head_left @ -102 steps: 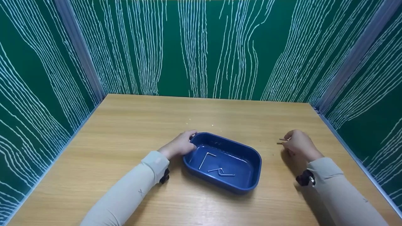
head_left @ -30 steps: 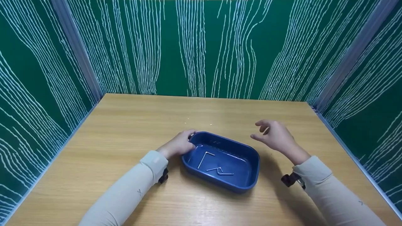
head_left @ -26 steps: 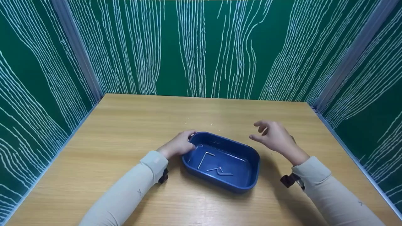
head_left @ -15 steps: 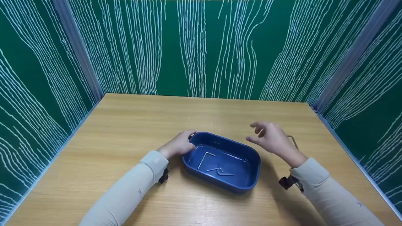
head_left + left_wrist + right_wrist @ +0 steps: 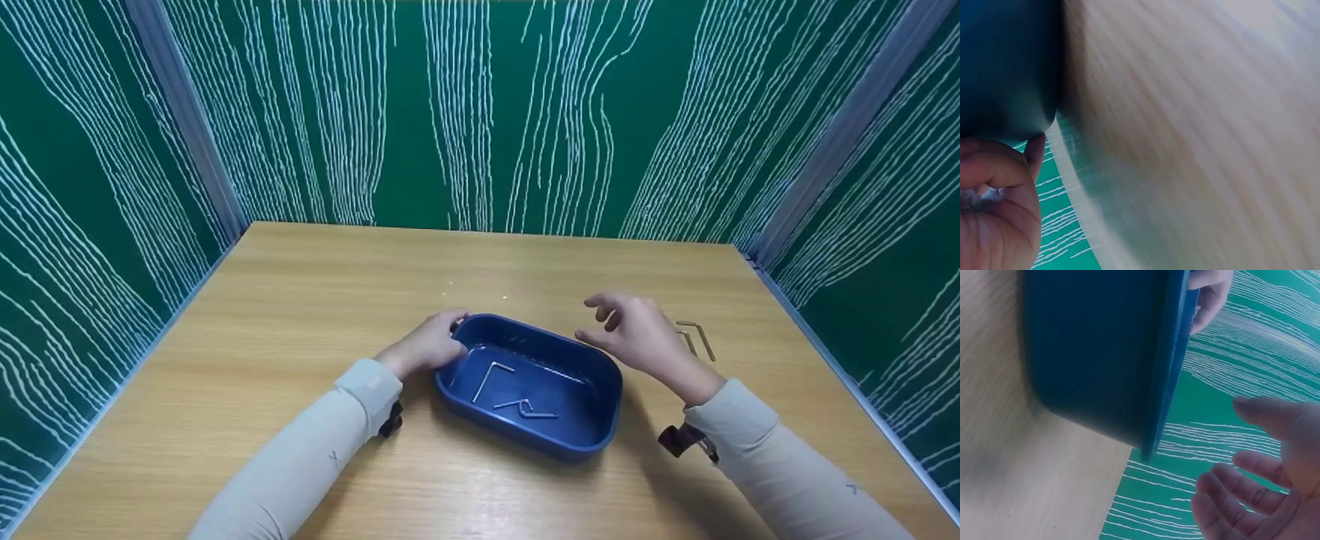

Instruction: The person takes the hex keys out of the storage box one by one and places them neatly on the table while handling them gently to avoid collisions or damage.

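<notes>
My left hand (image 5: pixel 427 345) grips the left end of a dark blue tray (image 5: pixel 525 450), thumb over the rim and fingers on the outer wall. Inside lie silver L-shaped hex keys: one hex key (image 5: pixel 480 384) rests apart near the left end, while another hex key (image 5: pixel 541 415) lies crossed with others close to the front wall. My right hand (image 5: pixel 637 334) is raised beside the tray's right back corner, fingers loosely bent and holding nothing. Behind its wrist, two brass-coloured hex keys (image 5: pixel 703 341) lie on the table, one partly hidden by the hand.
The wooden table (image 5: pixel 337 270) has a few tiny pale specks (image 5: pixel 505 298) behind the tray. Green walls with white wavy lines (image 5: pixel 465 112) enclose the table at the back and both sides.
Earlier my right hand held the brass-coloured hex keys at the right; now they lie on the table. The emptied hand has moved left toward the tray. My left hand has stayed put.
</notes>
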`<state>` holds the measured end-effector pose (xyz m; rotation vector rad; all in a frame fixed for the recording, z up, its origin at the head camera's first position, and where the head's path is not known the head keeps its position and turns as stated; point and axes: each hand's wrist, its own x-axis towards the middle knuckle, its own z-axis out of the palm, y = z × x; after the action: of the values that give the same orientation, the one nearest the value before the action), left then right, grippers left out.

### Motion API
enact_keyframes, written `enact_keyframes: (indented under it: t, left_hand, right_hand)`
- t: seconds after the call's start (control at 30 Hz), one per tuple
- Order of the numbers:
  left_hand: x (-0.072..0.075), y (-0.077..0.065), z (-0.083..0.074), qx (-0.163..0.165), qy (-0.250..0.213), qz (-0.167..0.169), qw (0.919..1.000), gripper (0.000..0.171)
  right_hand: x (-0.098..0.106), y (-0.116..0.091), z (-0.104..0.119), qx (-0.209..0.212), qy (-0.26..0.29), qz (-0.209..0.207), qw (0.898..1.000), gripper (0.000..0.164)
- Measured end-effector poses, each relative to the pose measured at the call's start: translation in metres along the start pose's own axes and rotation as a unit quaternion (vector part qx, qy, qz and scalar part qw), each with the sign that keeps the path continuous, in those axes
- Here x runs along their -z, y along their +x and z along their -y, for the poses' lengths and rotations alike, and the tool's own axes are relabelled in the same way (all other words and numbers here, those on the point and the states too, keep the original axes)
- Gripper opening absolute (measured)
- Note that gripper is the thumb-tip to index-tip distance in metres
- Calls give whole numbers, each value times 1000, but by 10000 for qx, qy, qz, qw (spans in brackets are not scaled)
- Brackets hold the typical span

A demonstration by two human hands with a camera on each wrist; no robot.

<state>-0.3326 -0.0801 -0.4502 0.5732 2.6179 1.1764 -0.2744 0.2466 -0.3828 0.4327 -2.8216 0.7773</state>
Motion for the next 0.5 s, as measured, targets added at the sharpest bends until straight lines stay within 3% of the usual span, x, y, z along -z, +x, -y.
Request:
enact_keyframes:
  t: [0.5]
  left_hand:
    - [1, -1, -2, 87, -60, 73, 9999, 49]
  right_hand:
    - [-7, -3, 12, 251, 147, 39, 9996, 44]
